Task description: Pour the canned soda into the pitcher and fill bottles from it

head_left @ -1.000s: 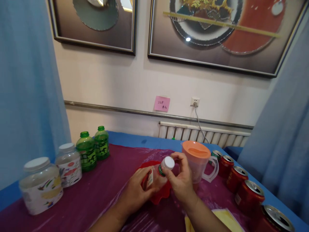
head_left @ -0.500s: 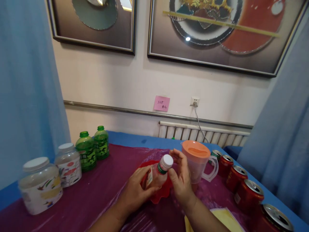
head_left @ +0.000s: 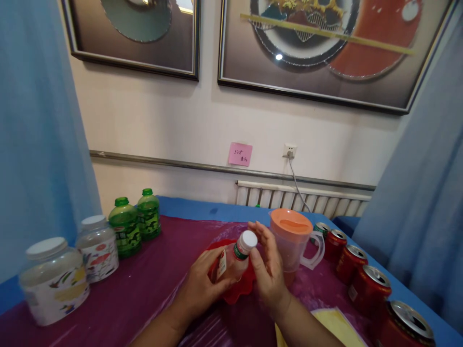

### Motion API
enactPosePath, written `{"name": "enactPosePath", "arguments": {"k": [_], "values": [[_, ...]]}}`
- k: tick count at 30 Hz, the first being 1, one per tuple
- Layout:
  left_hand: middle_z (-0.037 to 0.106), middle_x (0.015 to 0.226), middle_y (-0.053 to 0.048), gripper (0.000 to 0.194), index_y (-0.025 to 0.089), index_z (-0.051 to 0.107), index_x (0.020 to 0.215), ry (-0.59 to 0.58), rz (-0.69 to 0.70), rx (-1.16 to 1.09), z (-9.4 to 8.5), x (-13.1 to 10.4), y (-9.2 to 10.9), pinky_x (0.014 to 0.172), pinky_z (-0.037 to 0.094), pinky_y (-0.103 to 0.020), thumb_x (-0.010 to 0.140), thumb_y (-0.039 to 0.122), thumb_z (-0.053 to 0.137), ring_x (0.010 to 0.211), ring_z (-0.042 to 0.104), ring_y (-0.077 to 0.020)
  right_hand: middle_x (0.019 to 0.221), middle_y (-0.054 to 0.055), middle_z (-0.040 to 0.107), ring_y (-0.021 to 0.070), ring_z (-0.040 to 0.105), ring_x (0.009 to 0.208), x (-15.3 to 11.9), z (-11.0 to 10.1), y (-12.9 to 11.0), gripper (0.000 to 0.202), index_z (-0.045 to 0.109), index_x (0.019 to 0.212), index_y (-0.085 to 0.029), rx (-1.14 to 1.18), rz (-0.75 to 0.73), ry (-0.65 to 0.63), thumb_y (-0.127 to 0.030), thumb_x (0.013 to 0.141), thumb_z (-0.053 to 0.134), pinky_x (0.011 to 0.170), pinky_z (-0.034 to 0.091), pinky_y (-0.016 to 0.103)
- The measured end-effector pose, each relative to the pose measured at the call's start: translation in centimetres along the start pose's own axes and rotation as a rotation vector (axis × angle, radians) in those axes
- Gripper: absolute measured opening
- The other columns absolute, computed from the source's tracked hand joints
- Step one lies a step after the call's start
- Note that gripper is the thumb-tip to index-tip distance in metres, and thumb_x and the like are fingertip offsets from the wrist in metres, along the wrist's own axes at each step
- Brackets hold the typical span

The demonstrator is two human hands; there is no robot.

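Note:
A clear plastic bottle [head_left: 234, 264] with a white cap and a green neck band leans to the right in my left hand [head_left: 202, 282], whose fingers and thumb wrap round its body. My right hand [head_left: 268, 265] stands beside the cap, its fingers apart and curved, the thumb close to the bottle's neck. Whether that thumb touches the bottle I cannot tell. Below and behind the bottle lies a red dish with a wavy rim [head_left: 243, 289], partly hidden by my hands. Just right of my right hand stands a clear pitcher [head_left: 291, 246] with an orange lid.
On the left stand two white-lidded jars [head_left: 54, 284] and two green bottles [head_left: 125, 229]. A row of several drink cans [head_left: 369, 286] runs along the right edge. A yellow cloth [head_left: 334, 325] lies near my right forearm. Purple plastic sheeting [head_left: 155, 279] covers the blue table.
The view has shifted slightly. My left hand keeps its hold on the bottle, and my right hand stays beside the cap with its fingers apart.

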State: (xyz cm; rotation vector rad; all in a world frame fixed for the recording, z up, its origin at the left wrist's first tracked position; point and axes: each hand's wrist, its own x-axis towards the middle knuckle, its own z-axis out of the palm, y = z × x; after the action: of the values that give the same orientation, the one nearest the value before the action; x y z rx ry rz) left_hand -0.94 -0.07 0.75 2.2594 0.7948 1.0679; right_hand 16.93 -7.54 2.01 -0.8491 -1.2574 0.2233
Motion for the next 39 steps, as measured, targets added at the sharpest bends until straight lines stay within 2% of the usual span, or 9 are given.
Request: {"name": "enactPosePath", "arguments": {"k": [2,6,12,18,22,26,33,36,39], "values": [[0.073,0.125,-0.006,0.054,0.029,0.064,0.127,0.0,0.014,0.006,0.0,0.0,0.0,0.099,0.053,-0.042,0.077,0.045,0.078,0.114,0.067,-0.028,0.143,0.01,0.061,0.0266,0.057,0.131,0.0,0.0,0.0,0.042,0.052,0.145,-0.028,0.003,0.004,-0.022,-0.031,0.103,0.051,0.111,0.045,0.048],[0.073,0.125,-0.004,0.05,0.029,0.065,0.126,0.005,0.029,0.016,0.1,0.1,0.1,0.099,0.053,-0.039,0.078,0.037,0.077,0.113,0.068,-0.0255,0.13,0.009,0.068,0.0257,0.062,0.123,-0.2,0.2,0.2,0.031,0.062,0.129,-0.026,-0.012,0.01,0.049,-0.028,0.099,0.059,0.106,0.048,0.045],[0.073,0.127,-0.002,0.056,0.032,0.063,0.129,-0.017,0.027,0.02,0.2,0.0,-0.2,0.102,0.052,-0.038,0.076,0.035,0.079,0.116,0.067,-0.0244,0.123,0.008,0.069,0.0243,0.065,0.114,-0.4,0.5,0.7,0.024,0.063,0.118,-0.027,-0.025,0.034,0.122,-0.028,0.094,0.066,0.1,0.049,0.045],[0.073,0.125,-0.003,0.054,0.032,0.064,0.129,-0.014,0.045,-0.002,0.2,-0.1,0.1,0.101,0.053,-0.039,0.077,0.038,0.079,0.114,0.068,-0.0247,0.117,0.006,0.069,0.0235,0.066,0.108,-0.3,0.6,1.0,0.029,0.062,0.116,-0.026,-0.032,0.047,0.144,-0.032,0.09,0.074,0.096,0.052,0.043],[0.073,0.125,-0.006,0.054,0.03,0.064,0.129,-0.012,0.043,-0.001,0.1,0.0,0.2,0.101,0.053,-0.041,0.079,0.045,0.078,0.114,0.067,-0.0261,0.118,0.007,0.07,0.0239,0.067,0.108,-0.1,0.3,0.6,0.047,0.06,0.128,-0.025,-0.034,0.08,0.126,-0.035,0.086,0.078,0.096,0.053,0.042],[0.072,0.128,-0.009,0.062,0.028,0.064,0.131,0.036,0.04,-0.008,0.2,-0.1,-0.6,0.104,0.053,-0.045,0.076,0.05,0.08,0.117,0.067,-0.0289,0.13,0.01,0.069,0.0267,0.066,0.116,0.3,0.4,-0.5,0.052,0.06,0.137,-0.025,-0.047,0.138,0.037,-0.037,0.088,0.075,0.101,0.052,0.044],[0.071,0.133,-0.01,0.075,0.029,0.06,0.138,0.022,0.052,-0.082,0.4,-0.4,-1.8,0.108,0.052,-0.046,0.074,0.063,0.079,0.122,0.066,-0.0308,0.116,0.007,0.075,0.0263,0.07,0.104,1.6,1.3,-2.7,0.044,0.069,0.124,-0.024,-0.094,0.207,0.002,-0.037,0.083,0.078,0.093,0.055,0.041],[0.066,0.142,-0.009,0.077,0.03,0.057,0.141,-0.008,0.06,-0.165,0.3,-0.6,-1.8,0.113,0.048,-0.045,0.076,0.067,0.074,0.13,0.062,-0.031,0.112,0.006,0.074,0.0246,0.069,0.101,2.6,0.3,-4.5,0.041,0.071,0.12,-0.024,-0.095,0.187,0.012,-0.038,0.082,0.079,0.09,0.056,0.039],[0.066,0.141,-0.009,0.071,0.028,0.057,0.141,-0.002,0.018,-0.258,0.1,-0.6,-1.6,0.112,0.049,-0.045,0.083,0.068,0.063,0.128,0.063,-0.03,0.097,0.003,0.075,0.0208,0.069,0.086,3.4,-2.1,-7.4,0.035,0.071,0.109,-0.022,-0.054,0.2,0.051,-0.044,0.082,0.079,0.079,0.057,0.034]]}}
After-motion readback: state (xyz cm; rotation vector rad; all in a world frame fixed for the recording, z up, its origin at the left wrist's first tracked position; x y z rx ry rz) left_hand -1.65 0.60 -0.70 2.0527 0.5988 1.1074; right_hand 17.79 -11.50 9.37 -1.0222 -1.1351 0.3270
